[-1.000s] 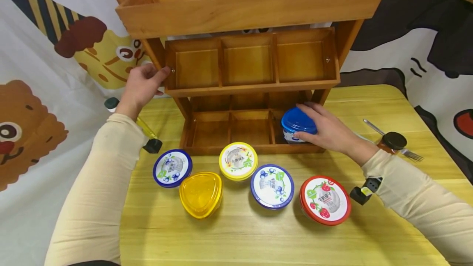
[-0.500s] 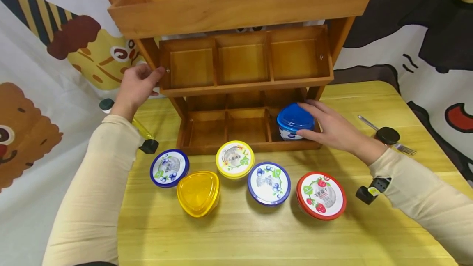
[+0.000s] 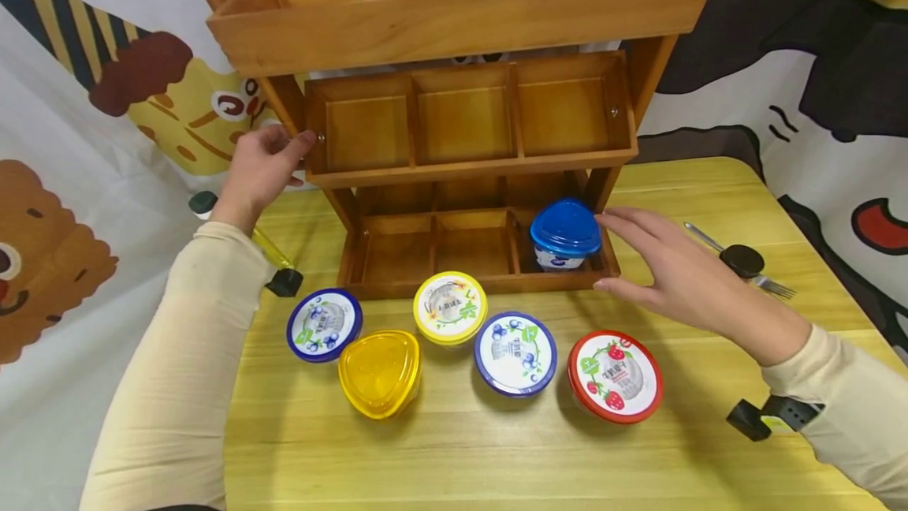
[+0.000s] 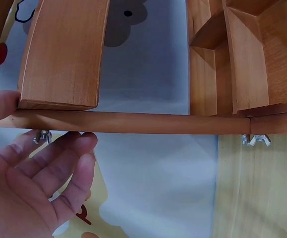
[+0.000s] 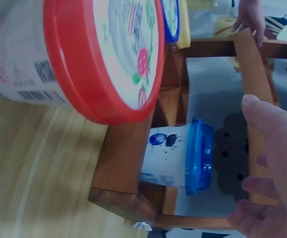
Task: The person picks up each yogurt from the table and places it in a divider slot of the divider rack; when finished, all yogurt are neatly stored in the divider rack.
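Steadying, presumably, the wooden rack [image 3: 461, 18]: left hand [image 3: 257, 170], pinching its left upright [image 4: 158, 123]. Blue-lidded tub [image 3: 565, 233]: right compartment [image 3: 528, 260], bottom tier [image 3: 400, 253], likely kept from sliding by the front board [image 3: 489, 285]; right hand [image 3: 688, 278] spread beside it.

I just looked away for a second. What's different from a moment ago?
The right hand has let go of the blue-lidded tub and moved back to the right, its fingers now apart from it. The tub is left in the bottom right compartment of the wooden rack. The left hand still grips the rack's left side, and the five tubs in front stayed put.
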A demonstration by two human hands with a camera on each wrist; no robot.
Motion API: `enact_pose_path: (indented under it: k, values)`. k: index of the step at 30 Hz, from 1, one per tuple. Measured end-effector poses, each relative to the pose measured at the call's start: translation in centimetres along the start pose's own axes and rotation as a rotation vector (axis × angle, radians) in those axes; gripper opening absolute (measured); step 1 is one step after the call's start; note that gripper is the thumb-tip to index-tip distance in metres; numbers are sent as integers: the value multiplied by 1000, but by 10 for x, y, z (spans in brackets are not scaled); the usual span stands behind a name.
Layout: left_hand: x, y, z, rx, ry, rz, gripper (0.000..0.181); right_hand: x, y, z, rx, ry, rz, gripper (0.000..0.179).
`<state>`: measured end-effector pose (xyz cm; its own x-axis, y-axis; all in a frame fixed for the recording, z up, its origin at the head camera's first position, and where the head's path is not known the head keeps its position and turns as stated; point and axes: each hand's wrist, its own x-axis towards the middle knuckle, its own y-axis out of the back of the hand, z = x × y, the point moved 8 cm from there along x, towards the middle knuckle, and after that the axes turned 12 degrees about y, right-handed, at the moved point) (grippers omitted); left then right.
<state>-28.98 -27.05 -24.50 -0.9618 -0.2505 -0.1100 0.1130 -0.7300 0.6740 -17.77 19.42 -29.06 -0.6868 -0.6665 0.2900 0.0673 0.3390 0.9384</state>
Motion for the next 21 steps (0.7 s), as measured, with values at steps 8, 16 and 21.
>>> enact_pose_path:
  k: [8, 16, 21]
  values:
    - [0, 0, -1, 1, 10, 4, 50, -25, 12, -18, -32, -9, 18, 84]
    - [2, 0, -1, 1, 7, 8, 49, -46, 4, -30, -35, 3, -14, 89]
    - [1, -1, -2, -2, 7, 8, 50, -57, -13, -37, 5, 15, -94, 90]
